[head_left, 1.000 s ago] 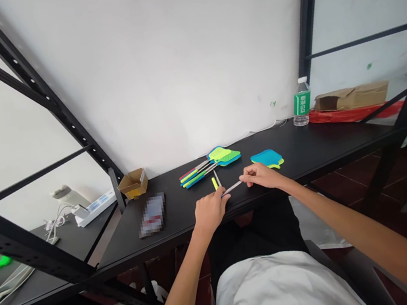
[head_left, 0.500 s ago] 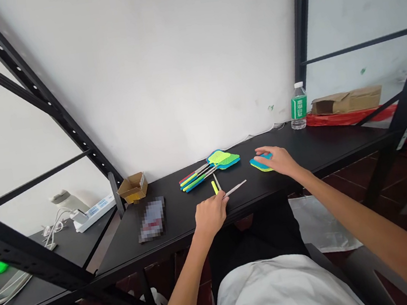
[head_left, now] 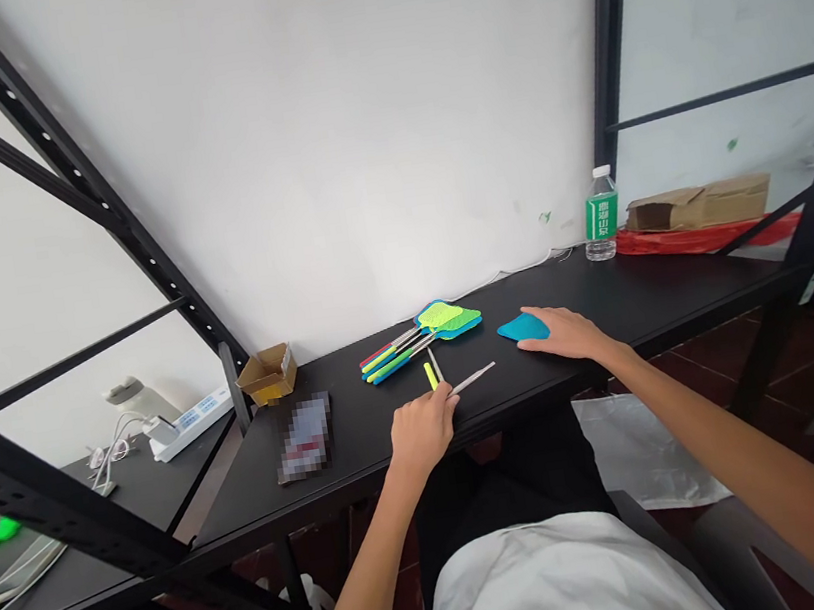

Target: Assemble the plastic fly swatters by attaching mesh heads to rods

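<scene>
My left hand [head_left: 424,426] is closed near the table's front edge on slim pale fly swatter rods [head_left: 474,376]. A short yellow-green handle [head_left: 430,375] sticks up beside its fingers. Over to the right, my right hand [head_left: 566,331] grips a blue fly swatter head [head_left: 523,328] on the tabletop, thumb at the near edge and fingers at the far edge. Its palm side is hidden. Between the hands and further back lies a pile of fly swatters [head_left: 446,318], with yellow-green, green and blue heads and handles pointing left.
The black table [head_left: 364,432] runs along a white wall. On it are an open cardboard box [head_left: 267,377], a blurred-out flat item [head_left: 305,438] and a water bottle [head_left: 600,215]. A brown carton [head_left: 703,205] rests on red plastic [head_left: 671,241]. A power strip [head_left: 196,420] lies at left.
My right hand has lowered and flattened over the swatter head. The yellow-green edge seen under the blue before no longer shows. My left hand has stayed nearly still.
</scene>
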